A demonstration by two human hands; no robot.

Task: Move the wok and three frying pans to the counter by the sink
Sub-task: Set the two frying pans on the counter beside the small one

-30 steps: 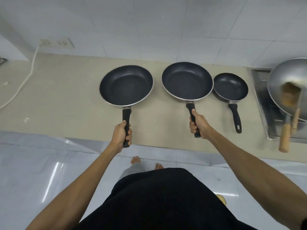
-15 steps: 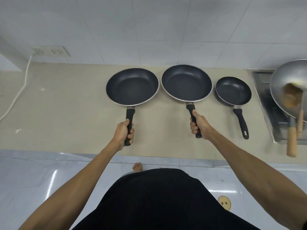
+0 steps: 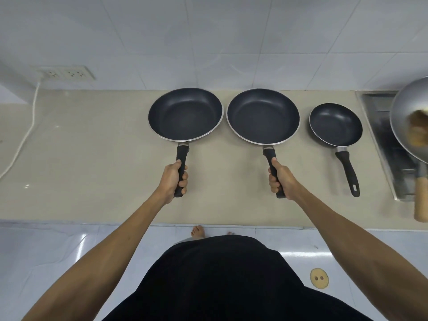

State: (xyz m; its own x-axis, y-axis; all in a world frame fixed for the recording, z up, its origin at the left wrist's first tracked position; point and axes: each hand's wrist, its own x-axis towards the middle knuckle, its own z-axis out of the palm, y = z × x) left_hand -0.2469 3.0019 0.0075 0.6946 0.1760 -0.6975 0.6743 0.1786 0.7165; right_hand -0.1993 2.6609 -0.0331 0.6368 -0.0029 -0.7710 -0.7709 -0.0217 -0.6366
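Observation:
Two large dark frying pans sit side by side on the beige counter (image 3: 92, 158). My left hand (image 3: 173, 179) grips the black handle of the left frying pan (image 3: 185, 113). My right hand (image 3: 279, 179) grips the handle of the middle frying pan (image 3: 262, 115). A small frying pan (image 3: 335, 123) lies alone to their right, handle toward me. At the far right a metal wok (image 3: 407, 117) with a wooden handle rests over a steel tray, partly cut off by the frame edge.
A steel tray or sink edge (image 3: 379, 126) borders the counter on the right. A wall socket (image 3: 67, 72) and a white cable (image 3: 25, 133) sit at the left. White tiled wall behind, glossy floor below with my feet near the counter front.
The left pan has shifted right, closer to the middle pan, with my left hand still on its handle. The view has moved left and tilted up slightly.

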